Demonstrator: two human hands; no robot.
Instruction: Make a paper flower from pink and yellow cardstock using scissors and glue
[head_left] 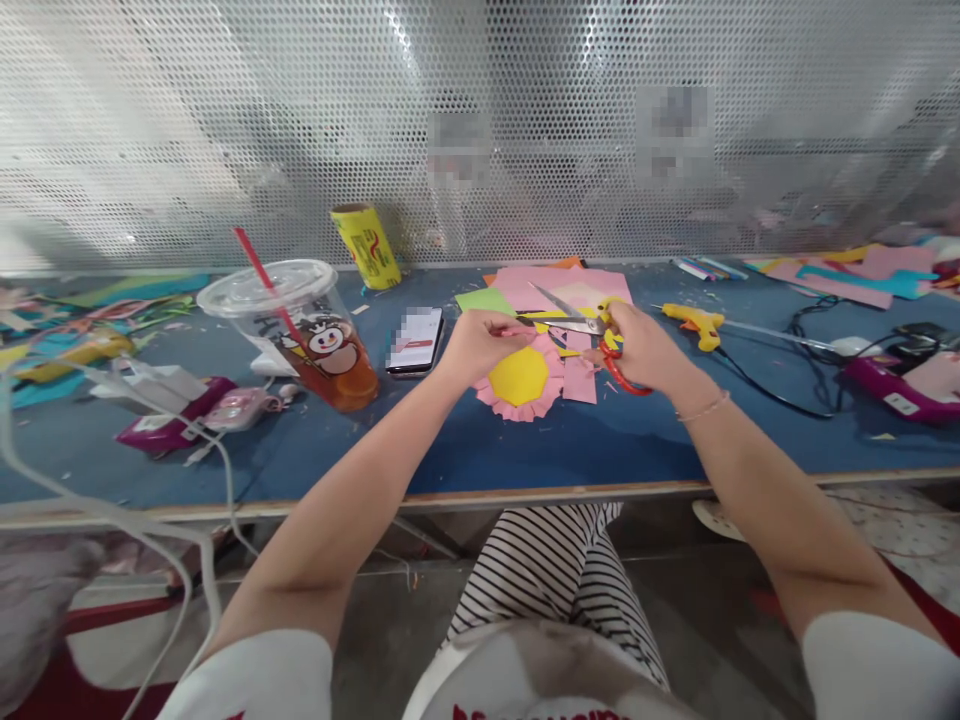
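Working at a blue table [442, 445], a person in a white top and striped trousers holds scissors over a paper flower [517, 378], seen from above. The flower, a yellow disc ringed with pleated pink paper, sits at the centre of the clock face, twelve pointing away from the wearer. At eleven o'clock, the left hand [486, 345] pinches the pink rim between thumb and fingers, presumably to steady it near the blades. At two o'clock, the right hand [634, 345] grips the red-and-yellow handles of the scissors [579, 323], whose parted blades point towards ten, one tip close to the left fingers; this grip seems chosen to work the blades. Whether the flower rests on the table or is slightly lifted is hard to tell. Pink sheets [525, 285] lie around twelve to one, and a pink scrap [579, 380] at three, likely kept there for easy reach. Between two and three lies a yellow glue gun [697, 322], nozzle towards the work. A phone [415, 340] near ten and a lidded drink [330, 345] at nine stand aside, perhaps to leave elbow room.
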